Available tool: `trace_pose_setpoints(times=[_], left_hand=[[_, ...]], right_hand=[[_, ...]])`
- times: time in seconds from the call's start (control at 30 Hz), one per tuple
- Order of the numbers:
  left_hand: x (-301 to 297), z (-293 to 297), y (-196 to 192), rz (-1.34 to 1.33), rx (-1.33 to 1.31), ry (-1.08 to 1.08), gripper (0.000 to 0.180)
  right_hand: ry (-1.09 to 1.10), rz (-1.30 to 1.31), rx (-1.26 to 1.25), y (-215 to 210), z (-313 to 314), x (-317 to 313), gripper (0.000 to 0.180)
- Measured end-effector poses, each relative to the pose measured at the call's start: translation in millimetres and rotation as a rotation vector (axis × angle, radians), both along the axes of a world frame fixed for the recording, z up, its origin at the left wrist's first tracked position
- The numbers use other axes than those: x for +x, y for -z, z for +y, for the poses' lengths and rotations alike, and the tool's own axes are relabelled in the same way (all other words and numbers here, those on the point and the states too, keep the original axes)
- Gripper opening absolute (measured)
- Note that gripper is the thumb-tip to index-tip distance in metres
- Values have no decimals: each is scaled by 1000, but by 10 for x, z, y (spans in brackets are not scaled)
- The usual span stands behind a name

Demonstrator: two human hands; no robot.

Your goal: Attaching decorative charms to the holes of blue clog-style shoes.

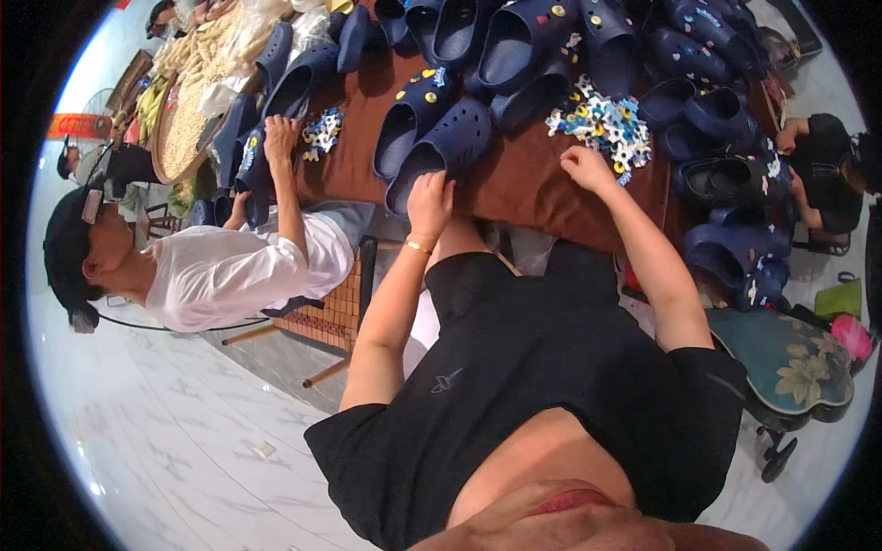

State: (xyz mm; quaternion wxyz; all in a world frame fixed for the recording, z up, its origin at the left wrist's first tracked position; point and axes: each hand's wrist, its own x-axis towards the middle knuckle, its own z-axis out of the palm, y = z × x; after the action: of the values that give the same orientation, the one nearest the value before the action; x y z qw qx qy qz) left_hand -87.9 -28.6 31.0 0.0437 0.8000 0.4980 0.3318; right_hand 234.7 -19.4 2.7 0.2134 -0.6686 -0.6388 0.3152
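Note:
My left hand [430,207], with a gold bracelet at the wrist, grips the near end of a navy blue clog [457,138] with holes in its top. Close beside that clog, on its left, lies another navy clog [404,124] with colourful charms on it. My right hand [585,169] is closed, fingers drawn together, at the near side of a pile of small white, blue and yellow charms [606,124]. What its fingers hold, if anything, is too small to make out.
Many navy clogs [514,46] crowd the far side of the brown-covered table [354,170]. To the left a person in a white shirt [230,266] handles a clog, by a smaller charm pile [322,133]. Another person [831,174] works at the right, beyond stacked clogs and a green-topped stool [772,358].

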Motion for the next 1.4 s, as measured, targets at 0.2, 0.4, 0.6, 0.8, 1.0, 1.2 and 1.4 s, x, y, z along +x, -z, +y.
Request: trace_pose_setpoints(times=[0.2, 0.4, 0.6, 0.8, 1.0, 1.2, 1.4], left_hand=[[138, -562, -24, -38, -101, 124, 15], [404, -701, 50, -49, -205, 332, 15], [731, -401, 174, -154, -355, 345, 29], [1059, -155, -32, -193, -883, 125, 45], [1265, -201, 66, -698, -1134, 149, 34], [1155, -170, 333, -581, -996, 139, 30], [1198, -183, 299, -543, -936, 186, 29]], right_hand=[[142, 75, 1, 272, -392, 24, 20], [291, 138, 90, 251, -490, -1, 21], [712, -199, 152, 200, -600, 497, 31], [763, -344, -175, 139, -613, 580, 41], [704, -75, -91, 413, -648, 741, 36], [509, 635, -91, -107, -506, 7, 20], [456, 171, 69, 73, -453, -102, 29]])
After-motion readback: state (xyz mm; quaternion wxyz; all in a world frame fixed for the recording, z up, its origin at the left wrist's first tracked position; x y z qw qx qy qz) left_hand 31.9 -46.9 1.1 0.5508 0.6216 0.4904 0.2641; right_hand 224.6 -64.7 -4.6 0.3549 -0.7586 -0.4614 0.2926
